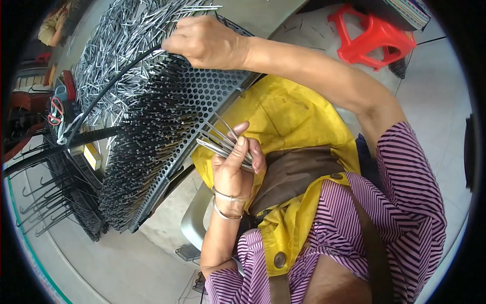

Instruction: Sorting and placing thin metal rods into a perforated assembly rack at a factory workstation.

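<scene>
From the left, we see loose rods (114,63), then black pins (152,119) standing in a holed tray (215,91). Our right hand (202,43) curls its fingers above its far end; around what, we cannot tell. Our left hand (236,158) has fingers gripping silvery sticks (216,148) beside the tray.

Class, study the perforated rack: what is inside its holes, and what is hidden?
Many slim, dark pieces stand in the perforated rack, packed closely; some holes near the right hand look unfilled. The pieces' lower ends are covered.
</scene>
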A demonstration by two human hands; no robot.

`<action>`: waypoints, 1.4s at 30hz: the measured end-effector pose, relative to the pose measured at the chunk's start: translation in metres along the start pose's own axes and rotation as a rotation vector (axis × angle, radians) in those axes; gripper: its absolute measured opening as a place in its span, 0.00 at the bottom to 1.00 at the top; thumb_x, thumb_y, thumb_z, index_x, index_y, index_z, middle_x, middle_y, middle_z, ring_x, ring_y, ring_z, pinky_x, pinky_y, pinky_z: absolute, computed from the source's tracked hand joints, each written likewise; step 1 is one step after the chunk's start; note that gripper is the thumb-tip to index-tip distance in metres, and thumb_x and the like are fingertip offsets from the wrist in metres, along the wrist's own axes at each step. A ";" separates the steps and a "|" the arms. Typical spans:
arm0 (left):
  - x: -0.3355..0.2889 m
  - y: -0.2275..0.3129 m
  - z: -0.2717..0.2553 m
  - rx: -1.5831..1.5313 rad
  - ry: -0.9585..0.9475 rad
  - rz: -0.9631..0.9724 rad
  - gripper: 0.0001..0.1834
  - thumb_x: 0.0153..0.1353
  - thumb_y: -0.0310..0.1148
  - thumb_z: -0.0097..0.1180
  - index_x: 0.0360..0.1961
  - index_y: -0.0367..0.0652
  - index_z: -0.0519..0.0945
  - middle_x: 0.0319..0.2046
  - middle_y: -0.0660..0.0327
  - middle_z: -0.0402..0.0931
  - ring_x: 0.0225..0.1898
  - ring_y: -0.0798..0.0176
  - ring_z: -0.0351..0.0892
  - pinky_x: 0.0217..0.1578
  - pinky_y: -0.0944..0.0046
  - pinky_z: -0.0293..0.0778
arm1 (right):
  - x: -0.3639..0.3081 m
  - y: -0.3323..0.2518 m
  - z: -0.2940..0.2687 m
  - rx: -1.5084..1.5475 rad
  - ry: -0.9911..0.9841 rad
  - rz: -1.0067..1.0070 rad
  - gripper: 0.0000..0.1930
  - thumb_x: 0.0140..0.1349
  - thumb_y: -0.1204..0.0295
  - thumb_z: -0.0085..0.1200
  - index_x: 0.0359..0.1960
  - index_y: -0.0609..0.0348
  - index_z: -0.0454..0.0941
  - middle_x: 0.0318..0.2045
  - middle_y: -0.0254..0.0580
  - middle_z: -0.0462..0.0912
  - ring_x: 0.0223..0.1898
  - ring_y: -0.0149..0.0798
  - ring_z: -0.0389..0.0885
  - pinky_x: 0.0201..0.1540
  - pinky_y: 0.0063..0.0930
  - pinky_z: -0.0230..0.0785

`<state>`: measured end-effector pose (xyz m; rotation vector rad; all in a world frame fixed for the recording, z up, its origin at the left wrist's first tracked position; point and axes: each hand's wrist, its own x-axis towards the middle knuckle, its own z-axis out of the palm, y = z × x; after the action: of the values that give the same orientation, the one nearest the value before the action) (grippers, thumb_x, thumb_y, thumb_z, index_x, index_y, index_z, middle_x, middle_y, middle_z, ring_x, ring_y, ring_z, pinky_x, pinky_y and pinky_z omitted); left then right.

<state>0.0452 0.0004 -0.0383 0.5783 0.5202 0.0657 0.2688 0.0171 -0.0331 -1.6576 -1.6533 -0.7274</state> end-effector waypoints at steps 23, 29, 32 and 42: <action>0.002 0.008 0.007 0.031 -0.353 -0.140 0.20 0.59 0.37 0.45 0.44 0.28 0.69 0.24 0.46 0.73 0.19 0.56 0.72 0.18 0.65 0.68 | -0.048 -0.082 -0.084 1.466 -0.509 1.122 0.04 0.50 0.79 0.55 0.23 0.69 0.75 0.14 0.33 0.74 0.11 0.19 0.64 0.12 0.13 0.54; -0.001 0.011 0.017 0.137 -0.246 -0.211 0.22 0.59 0.39 0.45 0.44 0.27 0.68 0.30 0.43 0.74 0.24 0.54 0.75 0.23 0.62 0.72 | -0.061 -0.076 -0.086 1.363 -0.412 1.210 0.04 0.48 0.79 0.57 0.23 0.67 0.76 0.16 0.37 0.76 0.13 0.24 0.70 0.14 0.13 0.62; 0.000 0.010 0.010 0.131 -0.222 -0.236 0.23 0.59 0.39 0.45 0.46 0.27 0.66 0.35 0.42 0.73 0.30 0.51 0.76 0.29 0.59 0.74 | -0.054 -0.064 -0.094 1.340 -0.339 1.257 0.04 0.48 0.79 0.58 0.24 0.67 0.76 0.17 0.38 0.77 0.16 0.26 0.74 0.16 0.15 0.67; -0.002 -0.007 -0.004 0.001 -0.091 -0.229 0.22 0.60 0.38 0.44 0.47 0.27 0.65 0.36 0.41 0.73 0.33 0.49 0.75 0.32 0.56 0.74 | -0.027 -0.013 -0.050 0.869 0.356 0.841 0.04 0.49 0.77 0.57 0.24 0.65 0.76 0.17 0.34 0.76 0.18 0.23 0.75 0.19 0.13 0.68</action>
<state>0.0407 -0.0042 -0.0439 0.5172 0.4946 -0.1779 0.2586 -0.0394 -0.0229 -1.2683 -0.6992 0.1305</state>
